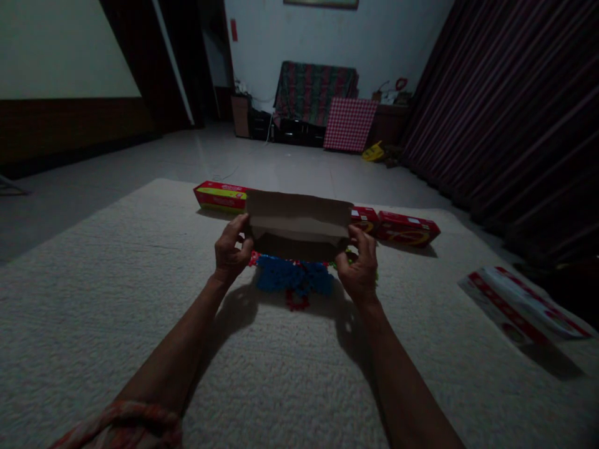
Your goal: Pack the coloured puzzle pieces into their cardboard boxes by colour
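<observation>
Between my two hands is a brown cardboard box (299, 226), its plain inside facing me, held a little above the cloth-covered surface. My left hand (233, 247) pinches its left end with thumb and fingers. At the right end my right hand (359, 262) grips the box the same way. Just below and behind the box lies a pile of small blue plastic pieces (294, 277). A few red pieces (297, 302) lie at the near side of the pile. More red and green pieces show partly behind my hands.
A red and yellow-green box (219, 196) stands behind on the left. Two red boxes, one partly hidden and one whole (408, 229), are behind on the right. An opened red and white carton (524, 305) lies at the right on the cream cloth (281, 380).
</observation>
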`<state>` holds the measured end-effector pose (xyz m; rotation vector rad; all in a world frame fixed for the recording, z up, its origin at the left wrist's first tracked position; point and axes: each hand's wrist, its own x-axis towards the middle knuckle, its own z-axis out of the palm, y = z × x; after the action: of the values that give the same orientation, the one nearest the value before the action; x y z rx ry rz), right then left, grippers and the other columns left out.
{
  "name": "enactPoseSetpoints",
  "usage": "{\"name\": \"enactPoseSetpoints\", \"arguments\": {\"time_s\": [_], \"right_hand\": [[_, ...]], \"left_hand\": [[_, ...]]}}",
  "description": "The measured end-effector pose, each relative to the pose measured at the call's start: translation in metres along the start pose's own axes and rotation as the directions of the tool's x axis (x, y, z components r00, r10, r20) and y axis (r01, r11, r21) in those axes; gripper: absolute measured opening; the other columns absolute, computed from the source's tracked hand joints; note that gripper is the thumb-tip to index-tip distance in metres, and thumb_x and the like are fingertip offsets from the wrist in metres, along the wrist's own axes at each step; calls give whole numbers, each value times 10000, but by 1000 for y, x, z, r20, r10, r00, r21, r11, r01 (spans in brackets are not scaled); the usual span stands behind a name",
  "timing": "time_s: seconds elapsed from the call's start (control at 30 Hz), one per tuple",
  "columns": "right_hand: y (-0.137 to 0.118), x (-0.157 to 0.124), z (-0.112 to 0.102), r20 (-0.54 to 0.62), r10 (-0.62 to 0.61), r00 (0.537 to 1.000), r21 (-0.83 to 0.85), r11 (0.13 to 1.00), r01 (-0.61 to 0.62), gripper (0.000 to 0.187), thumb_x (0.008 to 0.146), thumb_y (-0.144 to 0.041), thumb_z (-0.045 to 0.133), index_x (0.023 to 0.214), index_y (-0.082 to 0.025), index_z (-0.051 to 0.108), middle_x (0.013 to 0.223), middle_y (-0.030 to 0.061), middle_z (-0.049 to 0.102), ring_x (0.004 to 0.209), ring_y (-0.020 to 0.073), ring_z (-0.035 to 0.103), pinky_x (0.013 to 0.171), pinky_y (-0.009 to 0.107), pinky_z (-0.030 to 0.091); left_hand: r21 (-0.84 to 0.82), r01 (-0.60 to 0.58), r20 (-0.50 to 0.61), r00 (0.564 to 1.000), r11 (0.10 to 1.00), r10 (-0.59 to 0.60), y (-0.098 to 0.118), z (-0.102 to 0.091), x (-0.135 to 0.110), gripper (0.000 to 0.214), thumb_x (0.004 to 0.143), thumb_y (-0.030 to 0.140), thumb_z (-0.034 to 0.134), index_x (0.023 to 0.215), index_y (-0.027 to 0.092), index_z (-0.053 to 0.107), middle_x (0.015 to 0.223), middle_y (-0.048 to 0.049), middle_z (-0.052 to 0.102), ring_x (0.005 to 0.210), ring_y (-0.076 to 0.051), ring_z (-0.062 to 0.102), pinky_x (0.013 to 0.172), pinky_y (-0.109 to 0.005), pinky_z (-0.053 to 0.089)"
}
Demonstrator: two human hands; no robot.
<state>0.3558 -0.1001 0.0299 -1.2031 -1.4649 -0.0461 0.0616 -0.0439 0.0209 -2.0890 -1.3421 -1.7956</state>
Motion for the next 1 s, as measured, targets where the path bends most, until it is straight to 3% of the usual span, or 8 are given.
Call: {"name": "enactPoseSetpoints", "arguments": {"time_s": [0.2, 0.3, 0.4, 0.53, 0.73, 0.8, 0.9, 1.0], "right_hand": [[5, 5, -5, 38, 94, 995, -60, 994, -92, 360, 789, -224, 565, 1121, -203, 703, 1146, 120, 680, 927, 237, 676, 830, 420, 602], [10, 7, -6, 77, 162, 984, -74, 985, -156, 325, 772, -252, 556, 1043, -189, 723, 1046, 109, 717, 801, 220, 678, 819, 420, 586], [14, 7, -5, 86, 225, 970, -73, 973, -219, 310, 760, -301, 556, 990, -182, 725, 994, 114, 720, 824, 245, 682, 837, 441, 571], [24, 4, 1, 104, 304, 947, -61, 952, -299, 364, 751, -348, 567, 1050, -189, 700, 1032, 125, 711, 909, 268, 676, 888, 459, 551], [37, 1, 4, 105, 418, 902, -74, 908, -412, 500, 751, -558, 633, 1107, -208, 653, 1089, 141, 699, 1037, 307, 644, 961, 495, 510], [37, 3, 1, 88, 433, 897, -70, 901, -428, 537, 752, -594, 629, 1116, -199, 648, 1094, 152, 692, 1048, 314, 640, 974, 505, 501], [33, 8, -6, 37, 447, 894, -71, 893, -444, 577, 734, -590, 648, 1149, -189, 642, 1098, 157, 684, 1050, 319, 638, 977, 523, 499], [25, 13, -12, -14, 458, 889, -15, 889, -458, 597, 755, -563, 647, 1209, -177, 614, 1113, 150, 681, 989, 290, 655, 919, 498, 530]], "left_hand": [[-51, 69, 137, 989, 996, -62, 0, 1, -1, 404, 776, 200, 527, 1106, 162, 757, 1072, -100, 781, 806, -178, 715, 689, -271, 577], [-68, 205, 182, 965, 976, -189, -1, 3, -2, 383, 752, 226, 539, 1043, 164, 780, 1002, -85, 793, 725, -168, 699, 671, -267, 563], [-71, 357, 192, 921, 931, -338, 1, 7, -2, 416, 729, 243, 559, 1073, 164, 780, 975, -72, 799, 647, -155, 678, 631, -256, 549], [-27, 471, 143, 875, 882, -462, 0, 9, -2, 477, 728, 309, 626, 1168, 174, 754, 957, -72, 794, 616, -168, 669, 631, -279, 541], [-31, 591, 126, 802, 806, -583, -14, 7, -1, 442, 749, 456, 703, 1104, 200, 765, 934, -84, 778, 851, -263, 724, 764, -347, 567], [-100, 628, 127, 777, 772, -616, -17, 5, 0, 409, 771, 476, 681, 1056, 195, 767, 831, -63, 753, 755, -240, 709, 681, -320, 559], [-233, 704, 124, 706, 671, -697, -16, 4, 3, 452, 787, 511, 637, 1044, 156, 746, 659, -15, 658, 525, -178, 614, 485, -262, 469], [-337, 730, 112, 658, 595, -744, -9, 4, 6, 488, 745, 479, 625, 1069, 126, 718, 562, 42, 547, 435, -134, 527, 425, -234, 398]]}}
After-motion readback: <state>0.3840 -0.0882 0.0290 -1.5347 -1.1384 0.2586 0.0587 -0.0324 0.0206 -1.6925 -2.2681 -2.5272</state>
